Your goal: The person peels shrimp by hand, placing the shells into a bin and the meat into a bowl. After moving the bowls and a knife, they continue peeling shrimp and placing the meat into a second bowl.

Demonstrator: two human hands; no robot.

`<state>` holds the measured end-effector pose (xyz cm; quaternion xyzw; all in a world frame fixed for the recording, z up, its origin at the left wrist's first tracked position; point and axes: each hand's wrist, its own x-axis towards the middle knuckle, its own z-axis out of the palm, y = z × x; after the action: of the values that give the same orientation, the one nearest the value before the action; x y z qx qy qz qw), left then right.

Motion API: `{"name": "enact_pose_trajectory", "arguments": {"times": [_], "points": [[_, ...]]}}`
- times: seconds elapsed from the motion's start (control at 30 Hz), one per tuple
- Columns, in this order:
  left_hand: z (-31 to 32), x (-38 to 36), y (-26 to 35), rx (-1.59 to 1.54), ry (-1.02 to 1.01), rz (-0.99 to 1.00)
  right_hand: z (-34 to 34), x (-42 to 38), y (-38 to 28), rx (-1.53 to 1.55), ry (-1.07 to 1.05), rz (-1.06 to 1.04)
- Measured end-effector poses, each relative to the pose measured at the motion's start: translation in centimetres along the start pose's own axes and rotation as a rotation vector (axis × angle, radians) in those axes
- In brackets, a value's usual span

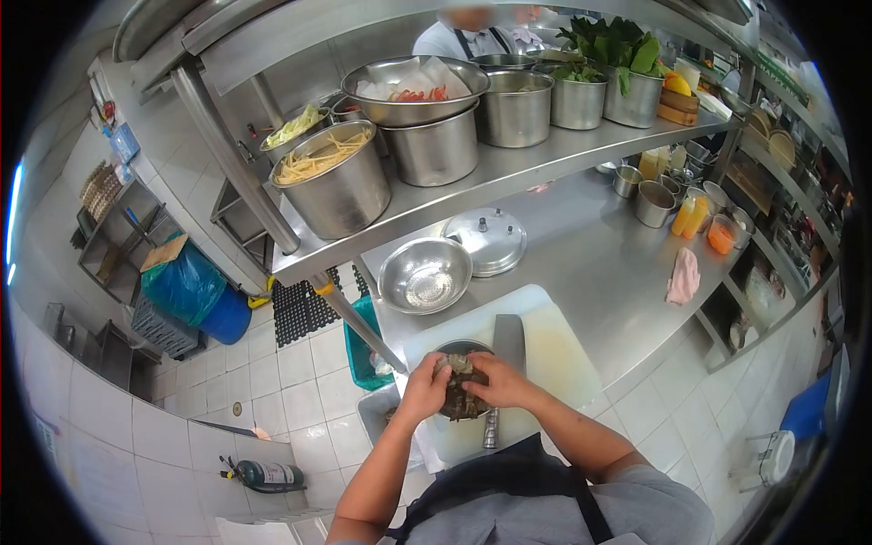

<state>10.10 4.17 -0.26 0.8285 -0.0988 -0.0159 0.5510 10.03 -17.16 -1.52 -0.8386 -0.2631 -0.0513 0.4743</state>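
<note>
Greyish, irregular food piece [457, 363], grasped between the left hand [425, 388] and right hand [501, 381] above a round, dark bowl [465, 344] on a white, round-cornered cutting board [556, 350]. A broad, metal-handled knife [510, 338] borders it at three o'clock; smooth steel table [618, 300] extends toward two o'clock.
</note>
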Motion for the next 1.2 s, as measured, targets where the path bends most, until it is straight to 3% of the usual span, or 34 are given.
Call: {"name": "enact_pose_trajectory", "arguments": {"times": [0.13,0.2,0.33,0.4,0.53,0.6,0.7,0.83,0.9,1.2], "points": [[-0.1,-0.1,0.3,-0.104,-0.064,-0.092,-0.2,-0.1,0.0,0.053,0.013,0.058],[-0.1,-0.2,0.5,-0.143,-0.077,-0.139,-0.7,-0.3,-0.2,0.067,-0.094,0.209],[0.2,0.0,-0.2,-0.156,-0.021,-0.115,-0.9,-0.6,-0.4,0.077,-0.134,0.239],[0.3,0.3,-0.5,-0.003,0.125,-0.015,-1.0,-0.7,-0.8,0.254,-0.112,0.235],[1.0,-0.1,0.7,0.201,0.208,0.040,-1.5,-0.8,-1.0,0.269,-0.133,0.344],[1.2,-0.5,0.3,0.476,0.087,0.143,-1.2,-0.7,-0.4,0.182,-0.102,0.257],[0.8,-1.2,1.0,0.531,0.007,0.174,-1.9,-0.8,-1.0,0.078,-0.133,0.284],[-0.6,-0.5,0.3,0.531,0.082,0.187,-2.3,-0.4,-2.2,0.008,-0.191,0.357],[-1.1,-0.2,0.0,0.580,0.123,0.149,-1.7,-0.2,-1.7,-0.168,-0.253,0.213],[-0.8,-0.6,-1.3,0.592,0.089,0.008,-0.3,0.9,-3.2,-0.514,-0.561,0.220]]}}
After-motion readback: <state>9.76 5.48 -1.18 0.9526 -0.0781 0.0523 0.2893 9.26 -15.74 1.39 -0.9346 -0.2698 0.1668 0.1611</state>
